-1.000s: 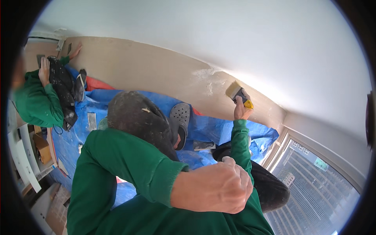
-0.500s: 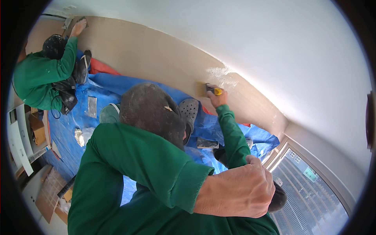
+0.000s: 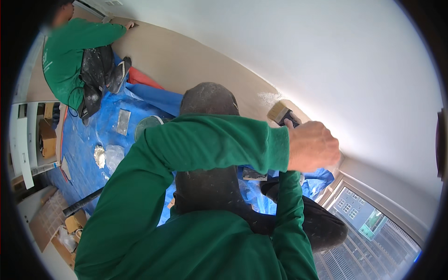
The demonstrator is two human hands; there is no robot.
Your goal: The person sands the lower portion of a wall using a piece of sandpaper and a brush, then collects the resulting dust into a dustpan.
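Observation:
My right hand (image 3: 291,119), partly hidden behind my left, grips a wide paintbrush (image 3: 279,113) with pale bristles and a dark handle, held at the beige lower wall (image 3: 186,56) beside a patch of white dust (image 3: 268,98) under the white upper surface. My left hand (image 3: 313,145) is closed, back toward me, crossing over my right forearm near the brush; what its fingers hold, if anything, is hidden. My dark trousers show beneath my green sleeves.
A co-worker (image 3: 65,65) in green crouches upper left, a hand at the wall. Blue sheeting (image 3: 84,154) carries a metal plate (image 3: 123,122), plastic bag (image 3: 115,157) and slippers. Shelves with cardboard boxes (image 3: 47,137) are at left, a window (image 3: 368,224) at lower right.
My left hand has risen toward the brush, which now sits higher and right of its half-second-ago position. The co-worker has shifted upward in view, arm stretched to the wall.

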